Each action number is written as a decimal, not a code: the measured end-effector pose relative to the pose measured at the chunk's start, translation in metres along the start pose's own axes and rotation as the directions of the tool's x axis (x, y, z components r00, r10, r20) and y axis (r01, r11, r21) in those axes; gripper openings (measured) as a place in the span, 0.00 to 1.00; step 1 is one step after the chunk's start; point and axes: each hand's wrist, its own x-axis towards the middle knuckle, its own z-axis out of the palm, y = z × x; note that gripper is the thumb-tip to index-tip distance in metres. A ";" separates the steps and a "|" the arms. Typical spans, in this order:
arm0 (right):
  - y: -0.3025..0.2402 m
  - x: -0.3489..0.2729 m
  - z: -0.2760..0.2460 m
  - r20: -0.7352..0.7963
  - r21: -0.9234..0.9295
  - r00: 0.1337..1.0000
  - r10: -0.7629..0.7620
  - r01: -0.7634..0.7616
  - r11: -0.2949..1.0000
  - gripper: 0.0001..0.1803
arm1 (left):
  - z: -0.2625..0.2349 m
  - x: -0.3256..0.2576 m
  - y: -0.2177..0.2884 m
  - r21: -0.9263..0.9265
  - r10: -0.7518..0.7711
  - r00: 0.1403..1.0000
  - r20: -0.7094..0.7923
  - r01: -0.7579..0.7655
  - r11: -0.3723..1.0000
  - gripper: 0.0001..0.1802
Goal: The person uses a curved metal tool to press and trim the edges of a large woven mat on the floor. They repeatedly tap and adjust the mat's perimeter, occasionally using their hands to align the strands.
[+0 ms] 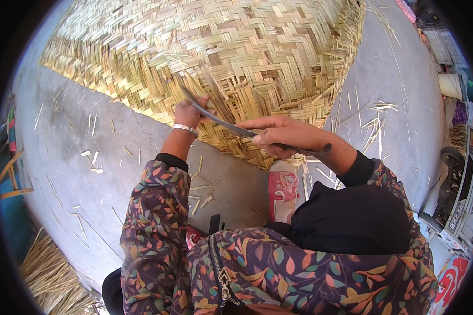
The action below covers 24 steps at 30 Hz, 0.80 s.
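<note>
A large woven straw mat point(236, 37), pale yellow-green in a herringbone weave, spreads out in front of me, with a raised, folded corner toward me. My right hand point(284, 134) is closed around a long, thin, curved dark metal blade point(225, 124). The blade crosses to the left over the mat's near edge, and its tip reaches past my left hand point(189, 112). The left fingers are curled in at the edge strips, beside the blade; what they pinch is hidden. Short straw ends stick out of the weave near both hands.
Cut straw pieces point(374, 123) litter the grey concrete floor point(79, 173). My red-and-white shoe point(283, 186) stands by the mat's near corner. A bundle of dry straw point(50, 275) lies at the lower left. On the right are a white bucket point(450, 85) and a wheeled vehicle point(460, 194).
</note>
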 end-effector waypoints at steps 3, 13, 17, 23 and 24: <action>0.006 0.009 -0.006 -0.144 -0.125 0.989 0.040 -0.058 0.990 0.30 | 0.007 -0.001 -0.005 -0.004 0.038 0.997 -0.074 -0.038 0.999 0.10; 0.020 0.035 -0.004 -0.306 -0.908 0.934 -0.184 -0.228 0.351 0.26 | 0.012 -0.008 0.003 -0.180 0.000 1.000 -0.022 -0.004 0.984 0.11; 0.016 0.044 0.001 -0.311 -0.912 0.925 -0.220 -0.225 0.343 0.29 | 0.018 -0.015 0.011 -0.224 -0.002 0.999 -0.033 -0.006 0.975 0.16; 0.023 0.063 -0.001 -0.343 -0.922 0.903 -0.258 -0.272 0.275 0.30 | 0.014 -0.022 0.013 -0.150 -0.045 0.999 0.018 0.047 0.988 0.10; 0.024 0.066 -0.001 -0.368 -0.916 0.892 -0.263 -0.298 0.269 0.30 | 0.014 -0.022 0.010 -0.152 -0.096 0.995 0.015 0.097 0.984 0.10</action>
